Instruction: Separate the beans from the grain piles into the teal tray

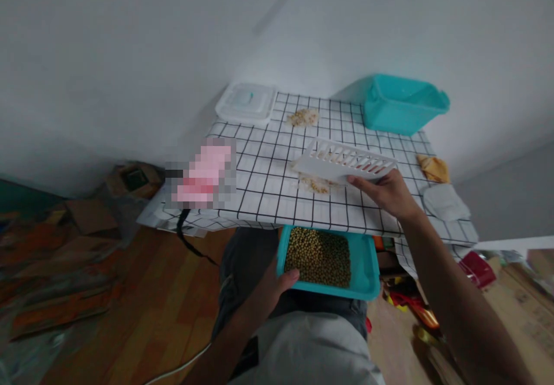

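My left hand (277, 286) grips the near left corner of a teal tray (366, 269) full of small greenish-brown beans (319, 256), held over my lap just below the table edge. My right hand (389, 191) is closed on the right end of a white slotted plastic tray (341, 163), which is tilted above the grid-patterned tablecloth (259, 171). A small pile of pale bits (315, 185) lies on the cloth under the slotted tray.
A teal tub (400, 103) stands at the back right, a clear lidded box (246, 102) at the back left, another pale pile (303, 117) between them. A yellow wrapper (433, 168) and a white pouch (445, 201) lie at the right. Cardboard and clutter cover the wooden floor.
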Demonstrator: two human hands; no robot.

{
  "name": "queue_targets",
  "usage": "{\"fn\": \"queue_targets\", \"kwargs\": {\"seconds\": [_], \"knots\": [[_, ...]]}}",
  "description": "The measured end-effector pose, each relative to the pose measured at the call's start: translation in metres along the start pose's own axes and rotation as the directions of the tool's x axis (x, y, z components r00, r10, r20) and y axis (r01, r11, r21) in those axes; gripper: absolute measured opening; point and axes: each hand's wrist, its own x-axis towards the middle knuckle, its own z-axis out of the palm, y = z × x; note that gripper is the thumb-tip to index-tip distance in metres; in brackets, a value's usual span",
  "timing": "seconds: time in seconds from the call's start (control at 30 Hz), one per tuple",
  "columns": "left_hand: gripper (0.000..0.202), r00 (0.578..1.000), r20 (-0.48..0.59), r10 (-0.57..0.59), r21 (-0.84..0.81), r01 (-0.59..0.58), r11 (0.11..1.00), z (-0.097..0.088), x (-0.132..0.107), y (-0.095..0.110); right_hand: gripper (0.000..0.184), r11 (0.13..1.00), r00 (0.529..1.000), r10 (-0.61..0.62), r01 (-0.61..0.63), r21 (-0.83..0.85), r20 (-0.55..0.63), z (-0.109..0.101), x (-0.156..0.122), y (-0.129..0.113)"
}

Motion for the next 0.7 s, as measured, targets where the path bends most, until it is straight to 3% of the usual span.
{"fn": "queue_targets", "kwargs": {"seconds": [0.27, 0.4, 0.5, 0.7], "knots": [[0.063, 0.999, 0.014, -0.028, 0.009, 0.028, 1.0, -0.003, -0.003, 0.003, 0.03, 0.997, 0.99, 0.001, 0.009, 0.071, -0.141, -0.03, 0.044, 0.027], [0.071, 0.998, -0.029, -0.057, -0.045, 0.056, 0.997, -0.003, -0.003, -0.005, 0.039, 0.989, 0.983, 0.081, -0.058, 0.138, -0.167, -0.048, 0.073, 0.048], [0.074, 0.993, -0.101, -0.058, -0.083, 0.05, 0.995, -0.002, -0.001, -0.012, 0.042, 0.98, 0.983, 0.129, -0.107, 0.167, -0.128, -0.048, 0.083, 0.063], [0.074, 0.995, -0.089, -0.046, -0.088, 0.039, 0.995, 0.001, -0.001, -0.012, 0.041, 0.955, 0.979, 0.198, -0.184, 0.233, -0.039, -0.032, 0.085, 0.077]]}}
